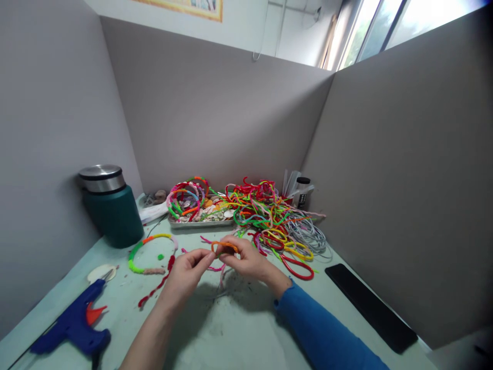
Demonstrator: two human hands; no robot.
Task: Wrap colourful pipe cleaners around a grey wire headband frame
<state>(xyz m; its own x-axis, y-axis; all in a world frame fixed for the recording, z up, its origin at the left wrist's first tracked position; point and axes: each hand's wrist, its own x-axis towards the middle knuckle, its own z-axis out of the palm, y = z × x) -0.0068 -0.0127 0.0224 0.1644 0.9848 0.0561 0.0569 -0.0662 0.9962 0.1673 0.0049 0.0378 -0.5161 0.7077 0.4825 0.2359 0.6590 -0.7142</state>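
Strand [224,243], orange and bent into an arc, pinched by left hand [187,270] and right hand [246,258] above the middle of the table [227,339]

Near left, blue glue gun [73,324] lies on its side, tip over a pale round piece [94,272]; near right, black slab [372,308] lies flat. Left thumb and forefinger press together on the strand; right fingers are closed about it, their exact hold partly hidden. Dark red strip [156,290] lies just beside left hand, multicoloured ring [133,257] farther left. Beyond, teal bottle [115,218] stands upright at far left; metal tray [202,224] at far middle holds small discs [211,209], with tangled coloured cords [262,205] just right of it; grey partition [219,113] rises behind
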